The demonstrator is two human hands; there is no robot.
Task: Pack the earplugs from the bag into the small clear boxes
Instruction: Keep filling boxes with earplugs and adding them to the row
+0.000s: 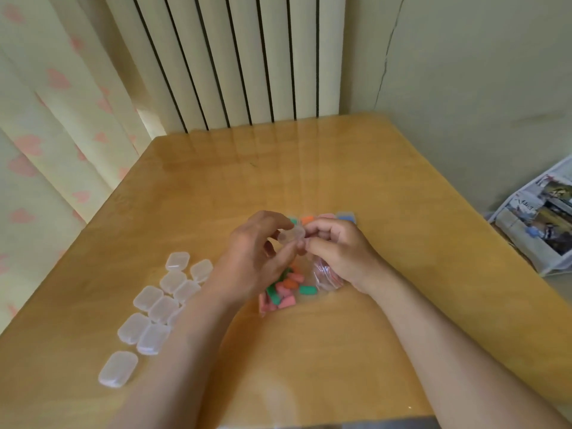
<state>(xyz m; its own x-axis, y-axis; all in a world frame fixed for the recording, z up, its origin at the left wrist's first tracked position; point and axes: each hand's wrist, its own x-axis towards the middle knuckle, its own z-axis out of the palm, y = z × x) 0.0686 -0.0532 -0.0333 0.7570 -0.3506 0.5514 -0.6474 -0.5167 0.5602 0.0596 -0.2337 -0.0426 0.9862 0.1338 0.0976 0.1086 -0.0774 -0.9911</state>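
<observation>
newspaper (538, 224), print too blurred to read

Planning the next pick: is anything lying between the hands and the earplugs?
Nothing visible does. The left hand and right hand hold a small clear box right by the earplugs, beside the bag.

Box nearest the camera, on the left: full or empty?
Empty: the box shows clear white throughout, with nothing coloured inside.
</observation>
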